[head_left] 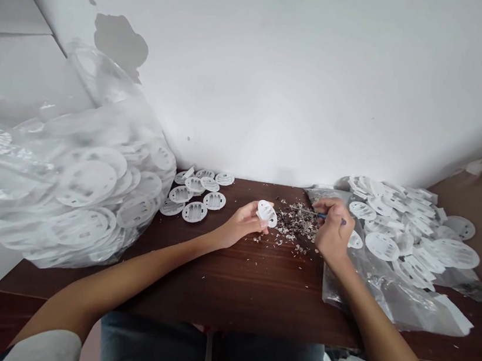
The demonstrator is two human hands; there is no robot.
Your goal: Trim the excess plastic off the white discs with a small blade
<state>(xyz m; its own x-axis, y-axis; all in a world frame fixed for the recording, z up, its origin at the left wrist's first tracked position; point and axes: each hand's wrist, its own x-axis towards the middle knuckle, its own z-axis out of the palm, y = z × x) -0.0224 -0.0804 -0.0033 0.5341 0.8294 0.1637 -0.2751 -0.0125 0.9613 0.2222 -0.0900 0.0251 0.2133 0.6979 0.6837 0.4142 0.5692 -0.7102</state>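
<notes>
White slotted plastic disc sits pinched between the thumb and curled fingers of the left hand, held just above the tabletop. The right hand is closed in a pencil-style grip around a thin metal pick with a blue handle. The pick's tip points left toward the disc and ends just beside it, apart from it as far as this view shows. The hands are near each other, with the disc between them and closer to the left hand. Beneath the pick and between the hands lies a loose heap of dark and pale scraps, with more flecks scattered over the dark reddish-brown wooden table.

Left of the hands, a small group of similar discs lies on the table, some overlapping. Farther left, a large clear plastic bag stuffed with more discs slumps against the wall. To the right, a wide spill of discs lies on a crumpled clear plastic sheet, one of them just beside the right hand. Behind everything stands a white wall with a patch of flaking paint. Below the table edge show the person's denim-covered lap and a white sleeve on the left arm.
</notes>
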